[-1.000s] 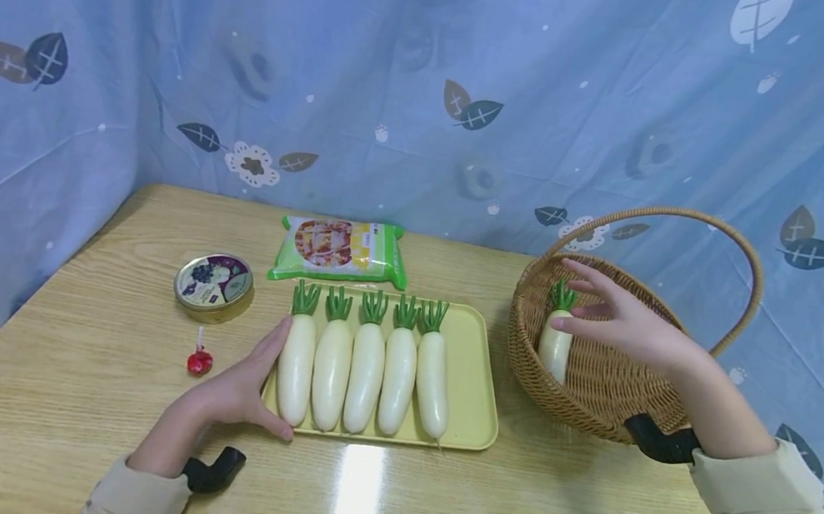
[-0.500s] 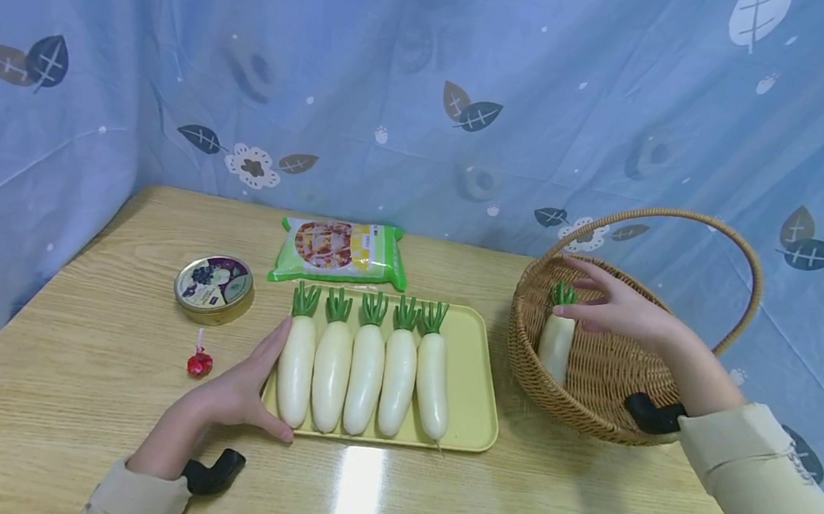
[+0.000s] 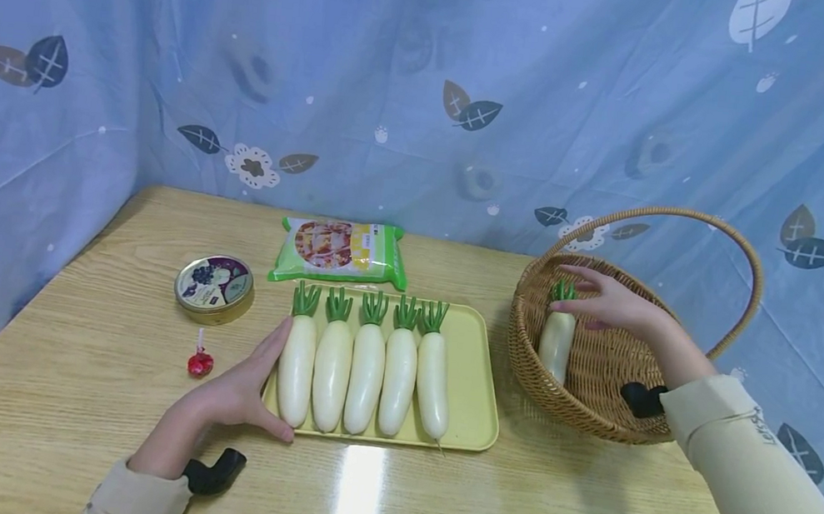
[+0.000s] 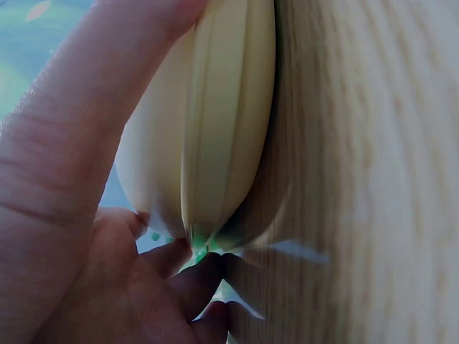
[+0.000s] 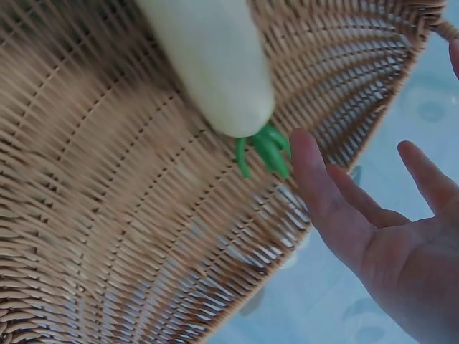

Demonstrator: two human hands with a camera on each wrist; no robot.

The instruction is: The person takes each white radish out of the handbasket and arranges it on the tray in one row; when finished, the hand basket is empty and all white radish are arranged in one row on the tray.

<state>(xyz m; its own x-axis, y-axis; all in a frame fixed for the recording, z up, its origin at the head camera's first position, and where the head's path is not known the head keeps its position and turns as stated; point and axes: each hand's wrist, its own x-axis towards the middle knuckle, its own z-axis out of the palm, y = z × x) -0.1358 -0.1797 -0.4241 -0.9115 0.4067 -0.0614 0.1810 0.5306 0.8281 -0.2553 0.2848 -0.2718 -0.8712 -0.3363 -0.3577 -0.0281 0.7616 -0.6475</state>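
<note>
Several white radishes point(image 3: 365, 378) with short green tops lie side by side on a pale yellow tray point(image 3: 473, 381). At the tray's near left corner rests my left hand point(image 3: 240, 390), its fingers along the left edge and its thumb at the near edge; the left wrist view shows the tray's side point(image 4: 222, 107) beside that hand. One more white radish point(image 3: 557, 346) leans inside a wicker basket point(image 3: 610, 382) at the right. Over its green top reaches my right hand point(image 3: 621, 306). In the right wrist view the fingers point(image 5: 323, 193) extend beside the leaves point(image 5: 269, 150), holding nothing.
Behind the tray lies a green and white food packet point(image 3: 340, 251). A round tin point(image 3: 215, 285) and a small red wrapped candy point(image 3: 200, 364) are to the left on the wooden table point(image 3: 70, 355). The basket's tall handle point(image 3: 755, 276) arches over its opening.
My right hand has moved slightly left, its thumb now near the top end of the radish in the basket. The left hand, the tray and its radishes stay where they were.
</note>
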